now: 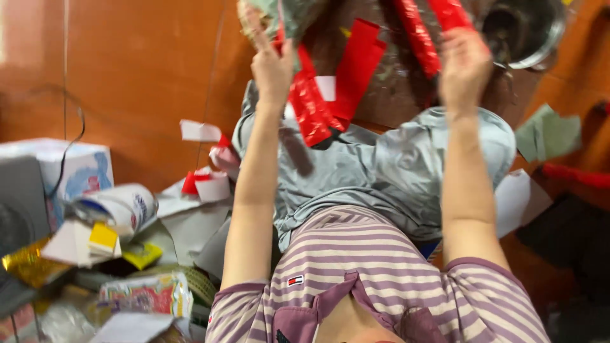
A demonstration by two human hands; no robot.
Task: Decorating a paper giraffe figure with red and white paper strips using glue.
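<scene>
- The person's looking straight down their own front here, so the striped purple shirt (pixel 375 273) and the grey fabric over the lap (pixel 394 171) fill the middle, with both arms stretched out ahead.
- Left hand (pixel 272 63) is up near the top of the view with fingers partly spread. It's touching the upper end of a crinkly red foil strip (pixel 311 108), which looks pinched by the thumb side, though the blur makes it hard to be sure it's a real grip.
- Right hand (pixel 464 67) is closed around the lower end of another shiny red strip (pixel 419 35) that runs up out of frame. Holding it by the end like that probably lets the rest hang free and stay untangled.
- A flat red folded piece (pixel 359 60) sits between the two hands, just beside the left-hand strip, so the red stuff is all out over the lap in easy reach.
- A metal bowl (pixel 527 32) sits on the floor just past the right hand.
- Off to the person's left is the scrap pile: white box (pixel 76 168), paper roll (pixel 117 206), yellow bits (pixel 105 238), gold foil (pixel 28 263). Seems pushed aside to keep the lap area free.
- A green paper piece (pixel 546 133) lies on the orange floor (pixel 140 70) to the right.
</scene>
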